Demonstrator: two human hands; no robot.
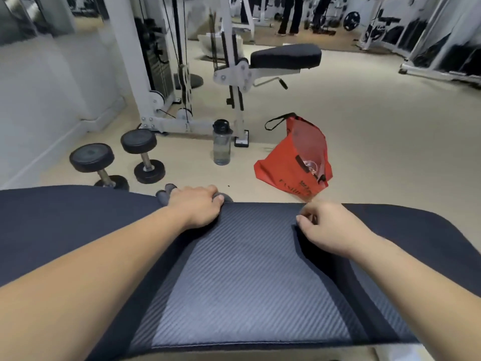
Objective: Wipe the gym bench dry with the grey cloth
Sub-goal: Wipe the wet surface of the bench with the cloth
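Grey cloth [242,269] spread across bench [65,217], long axis far edge to near edge. Left grip [197,207] clutches bunched far-left corner; right grip [330,227] pinches far-right corner. Likely drag toward near edge.

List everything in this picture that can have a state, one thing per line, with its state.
grey cloth: spread flat across the gym bench
left hand: grips the cloth's bunched far edge
right hand: pinches the cloth's right edge
water bottle: upright, cap on
red bag: open, slumped on the floor
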